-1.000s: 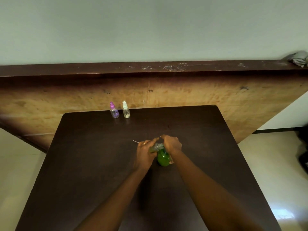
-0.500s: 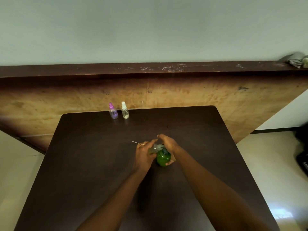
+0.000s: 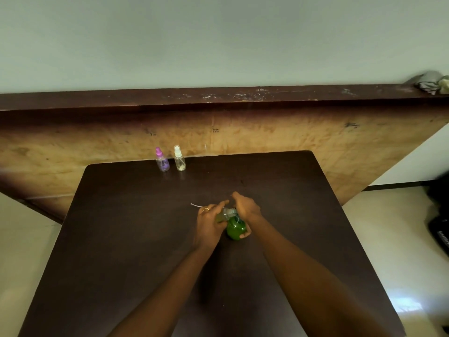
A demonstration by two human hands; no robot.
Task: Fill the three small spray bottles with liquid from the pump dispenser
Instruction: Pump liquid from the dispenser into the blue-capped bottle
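A green pump dispenser (image 3: 235,229) stands mid-table. My right hand (image 3: 246,209) lies over its pump head, with the thumb curled round the green body. My left hand (image 3: 208,223) grips a small clear spray bottle (image 3: 224,215), uncapped and holding some greenish liquid, tilted with its neck at the pump's spout. Two more small spray bottles stand at the table's far edge: one with a purple cap (image 3: 162,162) and one with a white cap (image 3: 180,161), both capped.
A thin white tube (image 3: 195,205) lies on the dark table (image 3: 121,239) just behind my left hand. A worn wooden board (image 3: 291,139) leans behind the table. Pale floor shows on both sides, with dark objects (image 3: 439,215) at the far right.
My right hand has shifted slightly on the pump head. My left hand keeps the small bottle at the spout. The two far bottles have not moved.
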